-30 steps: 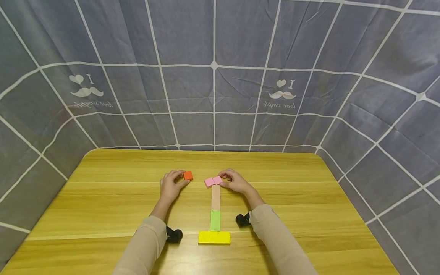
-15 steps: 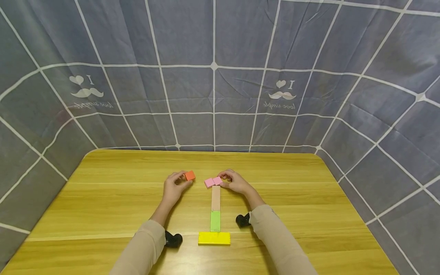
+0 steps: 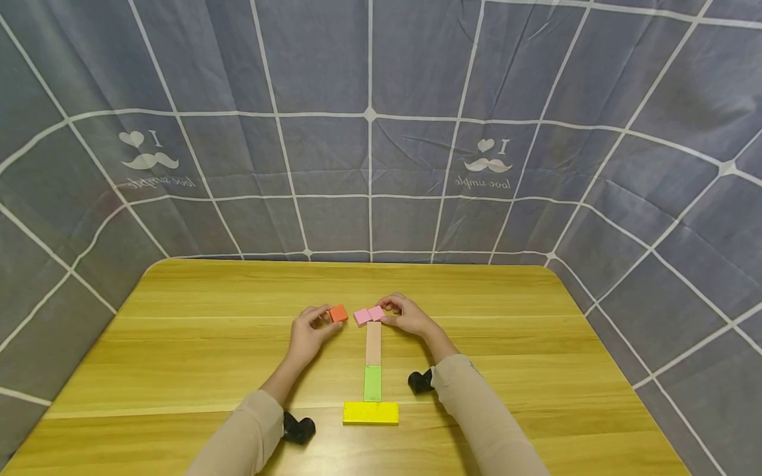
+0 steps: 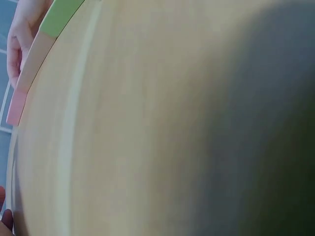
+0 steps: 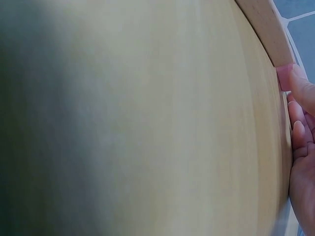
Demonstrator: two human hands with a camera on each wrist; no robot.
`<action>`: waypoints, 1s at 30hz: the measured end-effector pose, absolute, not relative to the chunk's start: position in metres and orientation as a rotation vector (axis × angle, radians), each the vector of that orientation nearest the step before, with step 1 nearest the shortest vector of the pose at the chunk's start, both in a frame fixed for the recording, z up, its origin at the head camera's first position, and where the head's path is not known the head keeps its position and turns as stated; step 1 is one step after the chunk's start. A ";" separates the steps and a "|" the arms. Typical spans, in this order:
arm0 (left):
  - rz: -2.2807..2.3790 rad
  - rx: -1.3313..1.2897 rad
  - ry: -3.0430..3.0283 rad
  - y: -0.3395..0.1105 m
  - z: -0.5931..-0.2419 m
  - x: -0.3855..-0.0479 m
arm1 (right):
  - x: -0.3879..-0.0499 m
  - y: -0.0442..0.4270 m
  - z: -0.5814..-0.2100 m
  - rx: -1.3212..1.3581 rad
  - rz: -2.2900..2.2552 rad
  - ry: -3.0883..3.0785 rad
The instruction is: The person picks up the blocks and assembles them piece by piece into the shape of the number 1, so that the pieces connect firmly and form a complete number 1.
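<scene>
In the head view my left hand [image 3: 306, 336] pinches a small orange block [image 3: 338, 313] between thumb and fingers, a short gap left of two small pink blocks. The left pink block [image 3: 362, 317] touches the right pink block [image 3: 376, 313]; both sit slightly askew. My right hand [image 3: 411, 315] pinches the right one; its thumb shows against the pink block [image 5: 284, 77] in the right wrist view. Below the pink pair a tan block [image 3: 373, 344] and a green block [image 3: 372, 383] form a column, ending at a crosswise yellow block [image 3: 370, 413]. The left wrist view cuts off the orange block.
A wooden table [image 3: 506, 317] carries everything. Behind and beside it hangs a grey checked curtain [image 3: 333, 158]. Black wrist devices stick out from both sleeves, a left device [image 3: 299, 428] and a right device [image 3: 420, 381].
My left hand has carried the orange block to the right and slightly nearer to me, closer to the pink pair. The right hand and the other blocks have stayed put.
</scene>
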State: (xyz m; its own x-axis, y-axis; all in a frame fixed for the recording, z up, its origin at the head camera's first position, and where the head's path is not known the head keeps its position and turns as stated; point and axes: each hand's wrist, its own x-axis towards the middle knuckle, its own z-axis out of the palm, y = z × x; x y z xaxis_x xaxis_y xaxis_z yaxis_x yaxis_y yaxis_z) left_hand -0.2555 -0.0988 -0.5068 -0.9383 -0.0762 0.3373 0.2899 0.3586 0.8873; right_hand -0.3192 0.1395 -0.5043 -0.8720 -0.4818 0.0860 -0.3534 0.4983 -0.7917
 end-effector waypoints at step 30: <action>-1.228 -0.152 -2.522 -0.079 -0.511 -0.244 | -0.319 0.140 -0.503 -0.748 -1.316 2.588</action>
State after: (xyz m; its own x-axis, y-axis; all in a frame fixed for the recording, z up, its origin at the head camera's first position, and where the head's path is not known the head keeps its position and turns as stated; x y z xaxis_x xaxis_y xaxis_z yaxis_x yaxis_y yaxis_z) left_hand -0.2438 -0.0795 -0.5110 -0.9395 -0.0480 0.3393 0.2376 0.6224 0.7458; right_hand -0.3186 0.1403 -0.5027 -0.8660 -0.4910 0.0949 -0.3659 0.4927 -0.7895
